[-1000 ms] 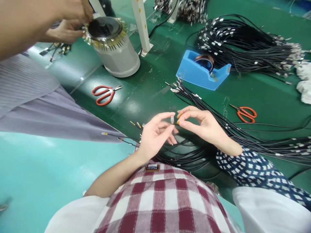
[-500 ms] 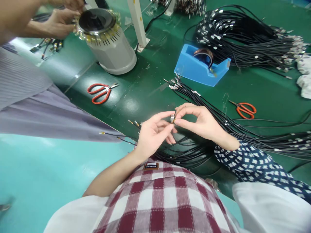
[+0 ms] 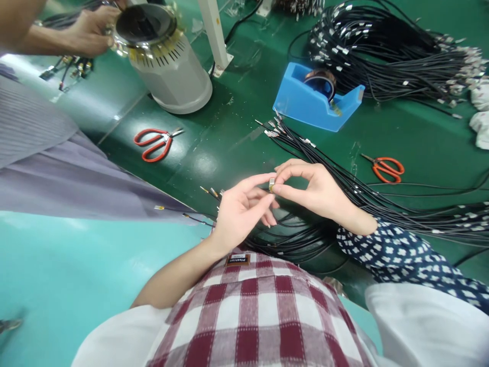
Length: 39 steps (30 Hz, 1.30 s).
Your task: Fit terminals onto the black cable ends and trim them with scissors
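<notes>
A small silvery metal connector (image 3: 271, 182) with a bit of yellow at its lower end sits between my fingertips, in the middle of the head view. My right hand (image 3: 315, 188) pinches it from the right with thumb and index finger. On the other side, the index finger and thumb of my left hand (image 3: 242, 206) close around it, the remaining fingers curled loosely below. Black cables (image 3: 294, 239) lie under both hands. Several cable ends with yellow-wrapped tips (image 3: 159, 207) stick out left of my left hand.
A blue tape dispenser (image 3: 317, 99) stands beyond my hands, before a big black cable bundle (image 3: 382, 56). Red-handled cutters (image 3: 158, 144) lie left, orange-handled ones (image 3: 387, 169) right. A co-worker's hand (image 3: 89, 30) touches the grey round tape machine (image 3: 175, 76). Another cable bundle (image 3: 336, 173) runs rightward.
The connector has turned slightly between my fingers, showing a different face. My hands stay nearly in place. At the machine, the co-worker's hands have shifted a little.
</notes>
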Each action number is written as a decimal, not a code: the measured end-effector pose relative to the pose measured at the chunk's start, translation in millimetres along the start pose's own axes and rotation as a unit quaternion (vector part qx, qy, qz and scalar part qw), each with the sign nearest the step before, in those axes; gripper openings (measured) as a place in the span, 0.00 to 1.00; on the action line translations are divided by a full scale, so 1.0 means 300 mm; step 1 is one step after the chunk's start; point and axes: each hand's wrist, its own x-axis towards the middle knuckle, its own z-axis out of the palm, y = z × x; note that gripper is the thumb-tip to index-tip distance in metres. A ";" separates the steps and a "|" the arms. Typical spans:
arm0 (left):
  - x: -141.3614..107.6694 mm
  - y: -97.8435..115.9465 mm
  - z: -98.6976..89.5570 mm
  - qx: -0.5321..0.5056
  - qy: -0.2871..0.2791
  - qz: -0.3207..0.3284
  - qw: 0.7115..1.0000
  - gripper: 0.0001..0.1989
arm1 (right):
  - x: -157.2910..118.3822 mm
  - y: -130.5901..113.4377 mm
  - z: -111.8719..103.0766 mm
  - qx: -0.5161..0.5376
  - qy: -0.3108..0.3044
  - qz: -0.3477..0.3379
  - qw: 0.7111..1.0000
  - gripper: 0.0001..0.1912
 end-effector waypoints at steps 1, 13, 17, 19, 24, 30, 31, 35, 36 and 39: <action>0.000 0.002 0.003 -0.001 0.003 0.002 1.000 0.22 | -0.001 -0.001 0.003 0.003 0.001 0.001 1.000 0.06; 0.040 -0.030 -0.019 -0.077 -0.013 0.006 0.997 0.16 | 0.000 -0.007 0.039 0.064 0.038 -0.010 0.997 0.11; 0.046 -0.029 -0.022 -0.083 0.000 -0.026 0.996 0.12 | 0.001 0.000 0.048 0.056 0.069 -0.018 0.996 0.08; 0.048 -0.024 -0.019 -0.092 0.020 -0.032 0.995 0.12 | 0.002 0.012 0.047 0.085 0.056 0.001 0.995 0.08; 0.055 -0.012 -0.016 -0.108 0.051 -0.051 0.992 0.16 | -0.001 0.044 0.034 0.178 0.029 0.098 0.979 0.14; 0.056 -0.015 -0.017 -0.102 0.049 -0.052 0.992 0.16 | 0.004 0.021 0.040 0.112 0.057 0.009 0.992 0.08; 0.055 -0.015 -0.017 -0.101 0.050 -0.051 0.992 0.16 | 0.006 0.016 0.044 0.113 0.061 0.004 0.992 0.07; 0.051 -0.011 -0.013 -0.102 0.053 -0.049 0.992 0.16 | 0.014 0.011 0.056 0.111 0.080 0.000 0.991 0.05; 0.050 -0.010 -0.010 -0.103 0.055 -0.049 0.992 0.16 | 0.015 0.013 0.057 0.106 0.081 -0.001 0.991 0.05; 0.048 -0.016 -0.004 -0.111 0.064 -0.048 0.991 0.16 | 0.017 0.017 0.055 0.097 0.068 0.003 0.993 0.06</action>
